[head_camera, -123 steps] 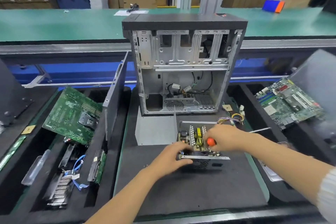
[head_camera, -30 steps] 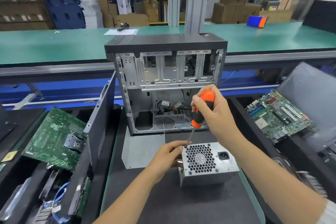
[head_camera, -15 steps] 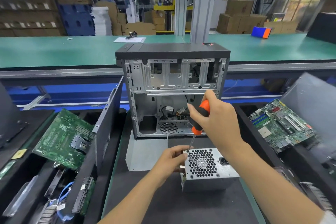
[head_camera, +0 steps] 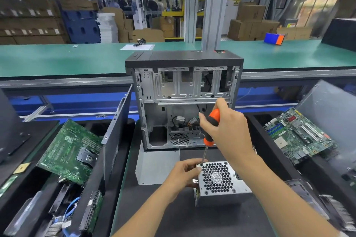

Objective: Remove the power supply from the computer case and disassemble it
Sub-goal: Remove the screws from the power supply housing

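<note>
The grey metal power supply (head_camera: pixel 221 181) stands on the black mat, its honeycomb fan grille facing up toward me. My left hand (head_camera: pixel 183 176) grips its upper left corner. My right hand (head_camera: pixel 227 131) holds an orange-and-black screwdriver (head_camera: pixel 211 127) upright, with the tip set at the top left corner screw of the grille. Behind stands the open computer case (head_camera: pixel 183 82), stripped, with a few loose cables inside.
A flat grey metal panel (head_camera: pixel 156 167) lies in front of the case. A dark side panel (head_camera: pixel 115 136) leans at the left. Bins on both sides hold a green motherboard (head_camera: pixel 71 150), another motherboard (head_camera: pixel 296 134) and drives. A green conveyor (head_camera: pixel 57 57) runs behind.
The power supply was turned from open-board-up to grille-up. The screwdriver now stands on the grille's top left corner screw. The view has tilted upward slightly.
</note>
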Tool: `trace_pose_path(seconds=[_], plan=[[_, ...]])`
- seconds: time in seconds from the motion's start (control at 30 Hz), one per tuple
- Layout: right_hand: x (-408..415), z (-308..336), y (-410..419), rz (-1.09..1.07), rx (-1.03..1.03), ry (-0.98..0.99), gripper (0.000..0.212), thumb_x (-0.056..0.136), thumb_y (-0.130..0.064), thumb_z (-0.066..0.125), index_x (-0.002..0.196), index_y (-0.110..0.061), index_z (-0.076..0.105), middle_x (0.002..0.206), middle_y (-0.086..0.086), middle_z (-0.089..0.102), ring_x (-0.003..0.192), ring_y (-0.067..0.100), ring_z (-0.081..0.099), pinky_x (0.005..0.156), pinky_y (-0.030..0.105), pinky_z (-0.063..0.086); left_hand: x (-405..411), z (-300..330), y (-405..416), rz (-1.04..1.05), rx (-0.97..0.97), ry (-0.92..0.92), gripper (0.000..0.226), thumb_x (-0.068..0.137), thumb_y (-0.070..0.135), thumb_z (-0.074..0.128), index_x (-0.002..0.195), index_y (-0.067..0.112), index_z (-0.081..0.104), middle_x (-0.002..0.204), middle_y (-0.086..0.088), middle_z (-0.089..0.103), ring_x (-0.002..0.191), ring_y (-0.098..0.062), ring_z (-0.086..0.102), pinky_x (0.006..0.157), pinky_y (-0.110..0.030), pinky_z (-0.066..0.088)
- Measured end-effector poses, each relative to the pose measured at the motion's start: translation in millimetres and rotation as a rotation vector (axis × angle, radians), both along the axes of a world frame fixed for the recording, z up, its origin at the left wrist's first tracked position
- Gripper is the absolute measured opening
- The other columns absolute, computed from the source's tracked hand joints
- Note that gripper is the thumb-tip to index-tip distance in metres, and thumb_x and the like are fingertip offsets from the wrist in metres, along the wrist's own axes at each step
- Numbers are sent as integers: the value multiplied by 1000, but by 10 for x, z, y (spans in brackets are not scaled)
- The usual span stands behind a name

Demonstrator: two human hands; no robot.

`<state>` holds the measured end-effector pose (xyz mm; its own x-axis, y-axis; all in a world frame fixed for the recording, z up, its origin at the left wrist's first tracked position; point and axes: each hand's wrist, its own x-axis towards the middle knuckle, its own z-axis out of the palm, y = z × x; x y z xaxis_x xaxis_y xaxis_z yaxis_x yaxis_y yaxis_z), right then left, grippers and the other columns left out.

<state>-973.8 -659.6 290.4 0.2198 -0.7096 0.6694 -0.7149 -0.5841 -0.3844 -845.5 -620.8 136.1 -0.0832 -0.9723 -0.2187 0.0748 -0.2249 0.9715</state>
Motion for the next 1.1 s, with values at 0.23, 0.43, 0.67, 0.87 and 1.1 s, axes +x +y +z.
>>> trace_pose_path(seconds=[0.23,0.43,0.67,0.87,1.1], plan=[[3,460,-79,-142,335,646,44,89,-51,56,77,-13,37,68,-1,29,73,25,43,61,31,35,10,-11,-24,2,-5,-12,28,97,4,53,118,15,67,111,-18,70,102,-31,69,87,-49,57],[199,738,-163,-7,584,1049,39,93,-39,51,66,-11,45,49,1,54,48,16,52,61,28,50,9,-30,-49,1,-32,-20,24,97,10,58,119,16,66,99,-7,72,92,-24,70,82,-43,59],[403,804,-408,87,741,1209,37,96,-38,50,70,-12,53,52,-6,61,49,12,56,65,26,52,36,-10,-77,-13,-27,-34,26,97,8,58,121,14,64,100,-5,72,82,-15,69,70,-30,58],[374,718,-543,162,551,1304,43,92,-43,55,60,-13,52,55,-3,55,49,12,51,54,24,43,77,22,-108,-10,-3,-57,27,97,8,56,122,15,64,89,0,68,62,-6,60,55,-19,49],[334,697,-579,156,239,1568,54,89,-51,57,130,-17,50,112,4,61,100,25,59,62,31,39,110,23,-129,-30,-12,-87,27,99,9,54,124,13,61,65,16,65,49,2,53,51,-16,44]])
